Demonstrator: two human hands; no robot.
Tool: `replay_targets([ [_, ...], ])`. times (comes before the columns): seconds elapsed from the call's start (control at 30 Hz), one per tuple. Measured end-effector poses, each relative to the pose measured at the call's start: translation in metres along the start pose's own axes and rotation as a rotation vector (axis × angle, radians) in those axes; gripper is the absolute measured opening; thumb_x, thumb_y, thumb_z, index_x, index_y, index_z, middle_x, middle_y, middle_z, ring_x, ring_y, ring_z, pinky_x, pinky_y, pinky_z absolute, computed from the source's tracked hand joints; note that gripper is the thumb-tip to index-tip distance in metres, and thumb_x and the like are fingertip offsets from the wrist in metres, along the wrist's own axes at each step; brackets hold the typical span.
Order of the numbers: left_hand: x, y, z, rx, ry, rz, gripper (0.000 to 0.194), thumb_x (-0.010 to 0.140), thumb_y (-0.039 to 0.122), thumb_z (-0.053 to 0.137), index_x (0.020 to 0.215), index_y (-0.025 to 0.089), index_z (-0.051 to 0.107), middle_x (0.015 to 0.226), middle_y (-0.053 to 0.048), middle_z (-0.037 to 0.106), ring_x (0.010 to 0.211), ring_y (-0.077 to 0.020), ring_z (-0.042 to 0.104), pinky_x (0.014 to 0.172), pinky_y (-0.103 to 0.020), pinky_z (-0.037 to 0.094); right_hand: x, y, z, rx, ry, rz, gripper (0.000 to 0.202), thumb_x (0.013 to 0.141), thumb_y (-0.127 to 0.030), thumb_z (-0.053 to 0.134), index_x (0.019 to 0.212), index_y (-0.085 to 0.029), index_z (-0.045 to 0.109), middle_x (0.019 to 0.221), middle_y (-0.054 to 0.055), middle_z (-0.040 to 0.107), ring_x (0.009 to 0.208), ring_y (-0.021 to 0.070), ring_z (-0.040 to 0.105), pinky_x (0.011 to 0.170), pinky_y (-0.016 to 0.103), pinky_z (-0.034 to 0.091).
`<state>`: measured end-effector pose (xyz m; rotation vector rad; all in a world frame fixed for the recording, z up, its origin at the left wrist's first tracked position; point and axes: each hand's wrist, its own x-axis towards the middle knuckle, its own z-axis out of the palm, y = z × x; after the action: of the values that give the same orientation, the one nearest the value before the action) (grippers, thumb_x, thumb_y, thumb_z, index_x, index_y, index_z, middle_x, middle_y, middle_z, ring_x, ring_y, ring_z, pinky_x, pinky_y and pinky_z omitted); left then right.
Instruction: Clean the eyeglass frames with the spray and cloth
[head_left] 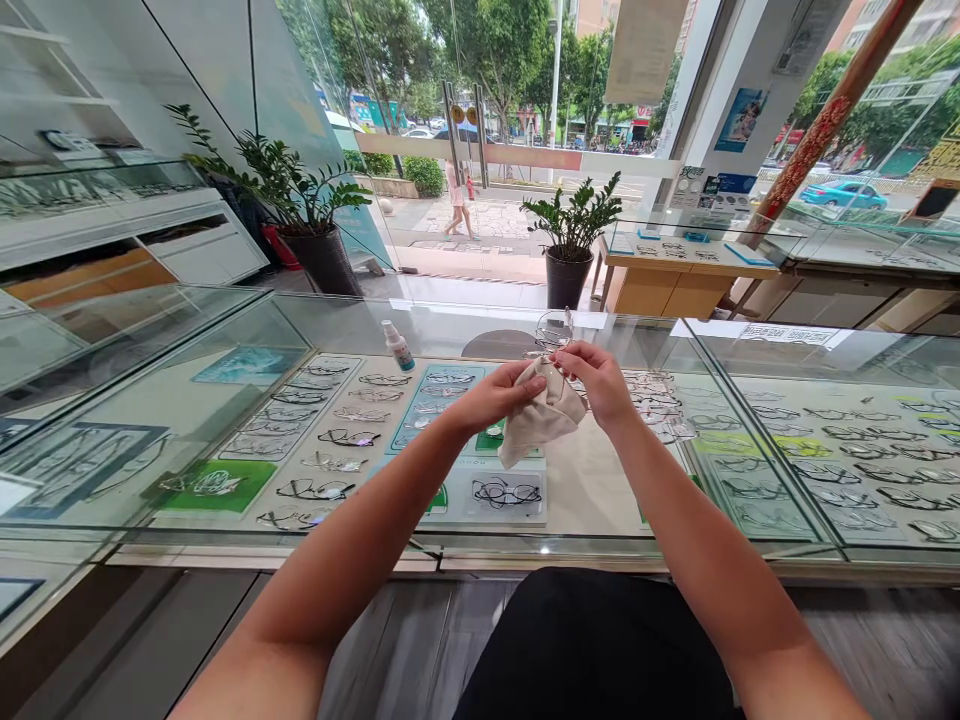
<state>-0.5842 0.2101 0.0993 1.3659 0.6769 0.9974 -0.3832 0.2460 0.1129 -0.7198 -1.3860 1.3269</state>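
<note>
Over the glass counter, my left hand [501, 393] is closed on a beige cleaning cloth [546, 415] that hangs down in loose folds. My right hand [594, 375] pinches a pair of eyeglasses [553, 332] with a thin, clear-looking frame, right beside the cloth. The glasses' upper part sticks up past my fingertips; their lower part is hidden by the cloth and fingers. Whether my right fingers also grip the cloth's edge, I cannot tell. To the left, a small spray bottle [398, 346] with a white top and bluish base stands on the counter.
Beneath the counter's glass top [352, 325] lie several rows of eyeglasses [507, 492] and a green display mat [217, 485]. Potted plants [568, 275] stand beyond, before glass doors. A wooden display table [667, 290] is at the far right. A passer-by [459, 200] walks outside.
</note>
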Motion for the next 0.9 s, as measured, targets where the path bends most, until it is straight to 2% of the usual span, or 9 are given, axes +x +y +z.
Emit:
replay_targets([
  [0.13,-0.0015,-0.0008,-0.0016,0.039,-0.033,0.015,0.044,0.087,0.046,0.096,0.115,0.016,0.078,0.095,-0.006,0.074,0.079,-0.0167,0.065,0.072,-0.027,0.051,-0.002,-0.0031,0.0,0.013,-0.063,-0.019,0.037,0.076,-0.059,0.094,0.077,-0.024,0.08,0.083,0.003,0.074,0.081,0.0186,0.061,0.079,0.035,0.055],
  [0.27,0.0002,-0.0041,-0.0022,0.005,0.029,0.03,0.041,0.09,0.055,0.092,0.101,0.017,0.079,0.085,-0.004,0.07,0.073,-0.0156,0.062,0.067,-0.027,0.048,-0.0044,-0.0071,0.0014,0.044,-0.166,-0.045,0.04,0.076,-0.062,0.096,0.077,-0.025,0.08,0.084,0.003,0.073,0.082,0.019,0.062,0.081,0.036,0.055],
  [0.37,0.0018,-0.0054,-0.0016,-0.034,0.072,0.017,0.05,0.091,0.063,0.088,0.093,0.015,0.076,0.083,-0.004,0.07,0.071,-0.0147,0.061,0.065,-0.026,0.047,-0.0047,-0.0073,0.0019,0.059,-0.165,-0.039,0.041,0.075,-0.063,0.096,0.079,-0.025,0.08,0.085,0.003,0.074,0.083,0.0194,0.063,0.081,0.036,0.056],
  [0.47,0.0014,-0.0038,-0.0007,-0.069,0.05,-0.008,0.052,0.09,0.065,0.088,0.094,0.014,0.076,0.085,-0.004,0.07,0.073,-0.0146,0.062,0.067,-0.025,0.049,-0.0039,-0.0054,0.0011,0.075,-0.138,-0.039,0.04,0.075,-0.061,0.096,0.078,-0.024,0.08,0.085,0.003,0.074,0.082,0.0187,0.062,0.08,0.035,0.055],
  [0.63,-0.0024,0.0002,-0.0013,-0.057,-0.056,-0.051,0.047,0.086,0.055,0.095,0.101,0.015,0.077,0.088,-0.005,0.072,0.074,-0.0163,0.066,0.069,-0.026,0.051,-0.0033,-0.0038,-0.0001,0.147,-0.119,0.025,0.037,0.074,-0.056,0.098,0.077,-0.024,0.08,0.083,0.002,0.073,0.075,0.016,0.058,0.07,0.031,0.049],
  [0.77,-0.0037,0.0007,-0.0016,-0.006,-0.039,-0.042,0.048,0.078,0.045,0.101,0.108,0.015,0.078,0.089,-0.004,0.073,0.073,-0.0156,0.065,0.067,-0.025,0.051,-0.0045,-0.0063,0.0011,0.149,-0.137,0.013,0.039,0.074,-0.057,0.099,0.075,-0.024,0.079,0.08,0.001,0.071,0.075,0.016,0.057,0.069,0.031,0.047],
  [0.9,-0.0013,-0.0016,-0.0014,0.024,-0.016,-0.008,0.043,0.081,0.049,0.099,0.099,0.015,0.08,0.088,-0.005,0.073,0.074,-0.0156,0.065,0.067,-0.026,0.05,-0.0058,-0.0079,0.0012,0.117,-0.219,-0.013,0.036,0.078,-0.056,0.097,0.078,-0.024,0.08,0.083,0.001,0.071,0.079,0.0167,0.059,0.075,0.032,0.05],
])
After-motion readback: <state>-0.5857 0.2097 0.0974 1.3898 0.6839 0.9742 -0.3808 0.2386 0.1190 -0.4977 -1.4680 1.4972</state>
